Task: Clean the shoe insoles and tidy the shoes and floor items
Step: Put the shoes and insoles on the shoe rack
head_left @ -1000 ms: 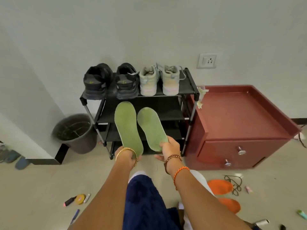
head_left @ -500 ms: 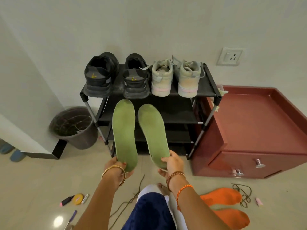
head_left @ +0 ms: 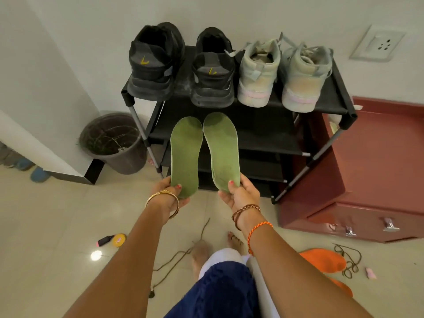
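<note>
Head view, looking down: a person holds up two green insoles side by side, toes upward, in front of a black shoe rack [head_left: 330,109]. The left hand [head_left: 171,193] grips the heel of the left insole [head_left: 185,154], thumb curled over its face; the right hand [head_left: 238,191] pinches the heel of the right insole [head_left: 221,150] likewise. On the rack's top shelf stand black sneakers [head_left: 181,67] and pale sneakers [head_left: 280,72]. Orange insoles [head_left: 323,260] and a brown lace [head_left: 348,260] lie on the floor at right.
</note>
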